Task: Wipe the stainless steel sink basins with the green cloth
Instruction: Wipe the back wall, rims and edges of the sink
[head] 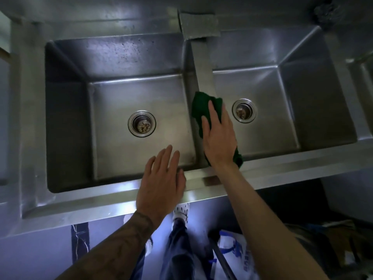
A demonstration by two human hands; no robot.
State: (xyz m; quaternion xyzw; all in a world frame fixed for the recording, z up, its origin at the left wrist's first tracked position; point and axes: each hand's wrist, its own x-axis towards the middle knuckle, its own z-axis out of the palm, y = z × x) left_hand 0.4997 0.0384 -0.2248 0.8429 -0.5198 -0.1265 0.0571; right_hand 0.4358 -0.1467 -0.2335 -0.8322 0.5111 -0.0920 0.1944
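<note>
Cloth (pixel 203 110) dark green, crumpled on divider (pixel 204 65); right hand (pixel 219 140) presses flat. Left hand (pixel 161 183) spread on rim (pixel 101 197). Drains (pixel 141 123) dirty.

You are looking straight down over a stainless steel counter (pixel 80 207). Cold bluish light glares off its front edge. Along the far edge rises a steel backsplash (pixel 101 9), dull and spotted. A dark scouring ball (pixel 327 13) sits at the counter's far right corner. Below the front edge you see pale bluish floor (pixel 40 259) and a dark marbled post (pixel 80 239). Further right are a white bag with blue print (pixel 236 249) and a cardboard box (pixel 339 237).
</note>
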